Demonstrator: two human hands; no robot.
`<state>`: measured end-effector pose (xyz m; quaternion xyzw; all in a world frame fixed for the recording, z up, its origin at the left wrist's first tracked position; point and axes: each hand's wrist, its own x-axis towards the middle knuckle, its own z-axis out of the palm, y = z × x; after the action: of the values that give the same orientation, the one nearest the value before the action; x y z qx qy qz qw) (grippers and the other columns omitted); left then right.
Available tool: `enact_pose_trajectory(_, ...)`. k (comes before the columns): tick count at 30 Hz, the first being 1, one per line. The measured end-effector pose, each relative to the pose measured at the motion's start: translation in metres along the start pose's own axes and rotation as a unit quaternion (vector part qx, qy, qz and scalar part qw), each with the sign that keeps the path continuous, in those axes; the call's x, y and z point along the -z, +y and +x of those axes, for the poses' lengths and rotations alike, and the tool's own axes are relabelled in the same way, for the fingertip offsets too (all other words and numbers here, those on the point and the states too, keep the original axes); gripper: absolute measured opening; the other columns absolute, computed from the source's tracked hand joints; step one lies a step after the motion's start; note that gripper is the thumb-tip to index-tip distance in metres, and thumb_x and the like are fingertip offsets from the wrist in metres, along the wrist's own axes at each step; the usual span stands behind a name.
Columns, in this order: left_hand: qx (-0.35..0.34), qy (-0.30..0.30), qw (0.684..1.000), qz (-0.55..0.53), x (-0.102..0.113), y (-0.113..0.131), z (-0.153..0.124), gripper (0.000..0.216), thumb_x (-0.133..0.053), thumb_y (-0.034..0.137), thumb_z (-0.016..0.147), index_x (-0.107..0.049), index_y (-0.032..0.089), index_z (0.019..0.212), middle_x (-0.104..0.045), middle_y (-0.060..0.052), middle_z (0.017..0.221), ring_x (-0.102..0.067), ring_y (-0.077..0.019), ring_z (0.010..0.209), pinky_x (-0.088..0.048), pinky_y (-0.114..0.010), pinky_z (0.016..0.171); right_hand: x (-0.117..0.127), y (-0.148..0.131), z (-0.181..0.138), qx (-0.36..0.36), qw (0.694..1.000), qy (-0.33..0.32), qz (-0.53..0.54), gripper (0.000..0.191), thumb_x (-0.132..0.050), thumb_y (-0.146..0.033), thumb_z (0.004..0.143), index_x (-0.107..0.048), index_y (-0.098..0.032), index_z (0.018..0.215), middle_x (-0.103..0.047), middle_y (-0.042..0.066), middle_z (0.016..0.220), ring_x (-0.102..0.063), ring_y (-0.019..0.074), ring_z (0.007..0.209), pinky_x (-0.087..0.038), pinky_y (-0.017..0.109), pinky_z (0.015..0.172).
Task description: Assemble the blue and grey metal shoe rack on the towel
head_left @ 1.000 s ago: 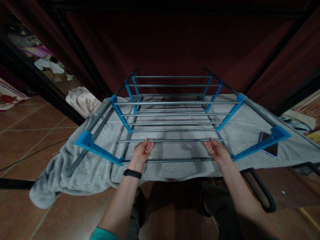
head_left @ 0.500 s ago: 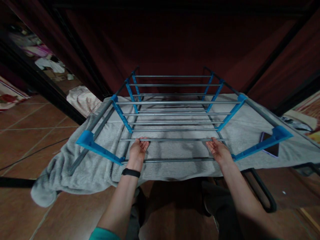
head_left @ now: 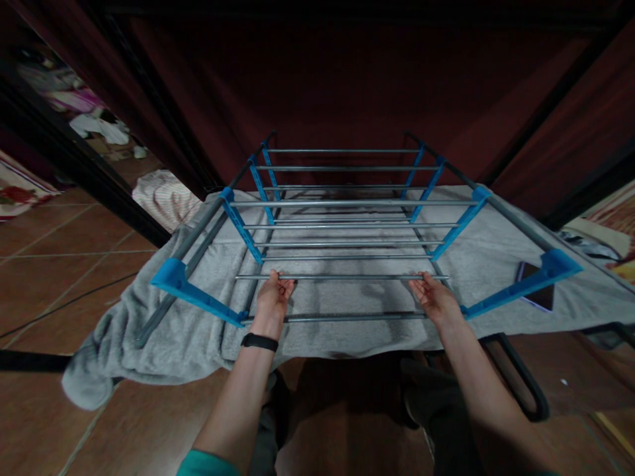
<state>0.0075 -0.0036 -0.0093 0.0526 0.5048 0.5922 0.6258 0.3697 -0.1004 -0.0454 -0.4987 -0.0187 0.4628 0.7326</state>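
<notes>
In the clamped fingers (head_left: 286, 286) of the left hand (head_left: 272, 299) and the right hand (head_left: 435, 299), held a thin metal bar (head_left: 347, 277) roughly level across the near part of the drying rack (head_left: 352, 203), above the grey blanket (head_left: 327, 340). Within the last second, shifted the left grip outward along the bar, closer to its left end; kept the right grip in nearly the same place. Hardly moved the bar itself: left it between the near crosspiece (head_left: 347, 318) and the bars beyond, clear of the near blue brackets (head_left: 203, 296). Seemed, by widening the hold, to gain steadier control of both ends. Could not tell of any contact between those ends and the rack's sides.
</notes>
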Motion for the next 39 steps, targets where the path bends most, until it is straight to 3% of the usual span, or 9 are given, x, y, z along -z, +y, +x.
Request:
enact_pose_trajectory(14, 0.067, -0.111, 0.981, 0.144, -0.004, -0.019, -0.011, 0.015, -0.058, 0.013, 0.093, -0.062, 0.011, 0.079, -0.071, -0.010, 0.072, -0.072, -0.0157, 0.068, -0.060, -0.025, 0.068, 0.001, 0.001, -0.002, 0.016, 1.000, 0.002, 0.002, 0.014, -0.061, -0.012, 0.092, -0.062, -0.016, 0.079, -0.068, 0.001, 0.071, -0.068, 0.0095, 0.066, -0.063, 0.022, 0.073)
enact_pose_trajectory(19, -0.001, -0.199, 0.942, 0.271, -0.003, -0.035, -0.016, 0.027, -0.068, 0.035, 0.087, -0.069, 0.009, 0.081, -0.074, -0.012, 0.075, -0.070, -0.0170, 0.067, -0.055, -0.027, 0.065, 0.000, 0.000, -0.002, 0.004, 1.000, 0.011, 0.001, 0.016, -0.057, -0.011, 0.094, -0.062, -0.016, 0.079, -0.067, 0.001, 0.071, -0.068, 0.0099, 0.066, -0.063, 0.022, 0.071)
enact_pose_trajectory(22, -0.124, -0.231, 0.897, 0.355, -0.005, -0.041, -0.019, 0.032, -0.063, 0.043, 0.088, -0.069, 0.012, 0.080, -0.070, -0.007, 0.067, -0.063, -0.0150, 0.058, -0.048, -0.026, 0.058, 0.000, 0.000, -0.002, -0.001, 1.000, 0.013, -0.002, 0.017, -0.056, -0.011, 0.095, -0.062, -0.016, 0.079, -0.067, 0.001, 0.070, -0.067, 0.0098, 0.065, -0.063, 0.022, 0.071)
enact_pose_trajectory(24, -0.271, -0.227, 0.842, 0.408, -0.007, -0.042, -0.022, 0.027, -0.059, 0.040, 0.091, -0.068, 0.015, 0.083, -0.068, -0.005, 0.070, -0.063, -0.0161, 0.064, -0.048, -0.028, 0.063, -0.001, 0.000, -0.003, -0.005, 1.000, 0.011, -0.005, 0.018, -0.055, -0.011, 0.095, -0.062, -0.016, 0.079, -0.067, 0.001, 0.070, -0.067, 0.0097, 0.064, -0.064, 0.023, 0.070)
enact_pose_trajectory(27, -0.486, -0.216, 0.682, 0.502, -0.006, -0.038, -0.028, 0.020, -0.054, 0.032, 0.095, -0.069, 0.019, 0.095, -0.071, -0.007, 0.090, -0.064, -0.0217, 0.089, -0.049, -0.036, 0.083, -0.001, 0.000, -0.005, -0.005, 1.000, 0.009, -0.005, 0.019, -0.054, -0.011, 0.095, -0.062, -0.016, 0.079, -0.067, 0.001, 0.069, -0.067, 0.0095, 0.064, -0.063, 0.023, 0.070)
enact_pose_trajectory(29, -0.557, -0.219, 0.567, 0.566, -0.004, -0.036, -0.031, 0.020, -0.054, 0.027, 0.095, -0.068, 0.020, 0.109, -0.070, -0.010, 0.108, -0.061, -0.0252, 0.105, -0.046, -0.042, 0.095, -0.001, 0.000, -0.005, -0.005, 1.000, 0.008, -0.003, 0.019, -0.054, -0.011, 0.096, -0.063, -0.015, 0.079, -0.068, 0.001, 0.070, -0.068, 0.0096, 0.065, -0.063, 0.022, 0.070)
enact_pose_trajectory(32, -0.584, -0.228, 0.445, 0.639, 0.000, -0.036, -0.032, 0.031, -0.053, 0.018, 0.094, -0.062, 0.019, 0.124, -0.066, -0.012, 0.121, -0.057, -0.0267, 0.114, -0.040, -0.046, 0.105, -0.003, -0.001, -0.006, -0.009, 1.000, 0.015, 0.001, 0.021, -0.052, -0.010, 0.096, -0.062, -0.015, 0.079, -0.068, 0.002, 0.071, -0.067, 0.0093, 0.064, -0.063, 0.021, 0.069)
enact_pose_trajectory(35, -0.573, -0.241, 0.371, 0.689, 0.003, -0.038, -0.028, 0.033, -0.048, 0.011, 0.094, -0.064, 0.019, 0.121, -0.069, -0.010, 0.110, -0.060, -0.0249, 0.105, -0.040, -0.044, 0.104, -0.005, -0.002, -0.007, -0.015, 1.000, 0.021, 0.000, 0.022, -0.051, -0.009, 0.096, -0.062, -0.015, 0.078, -0.066, 0.002, 0.069, -0.066, 0.0093, 0.062, -0.063, 0.022, 0.068)
enact_pose_trajectory(39, -0.553, -0.248, 0.334, 0.722, 0.005, -0.038, -0.025, 0.034, -0.047, 0.008, 0.093, -0.065, 0.017, 0.121, -0.070, -0.010, 0.100, -0.062, -0.0239, 0.094, -0.046, -0.040, 0.090, -0.004, -0.005, -0.007, -0.015, 0.999, 0.026, -0.014, 0.023, -0.050, -0.010, 0.096, -0.062, -0.015, 0.078, -0.066, 0.002, 0.068, -0.066, 0.0100, 0.063, -0.062, 0.021, 0.068)
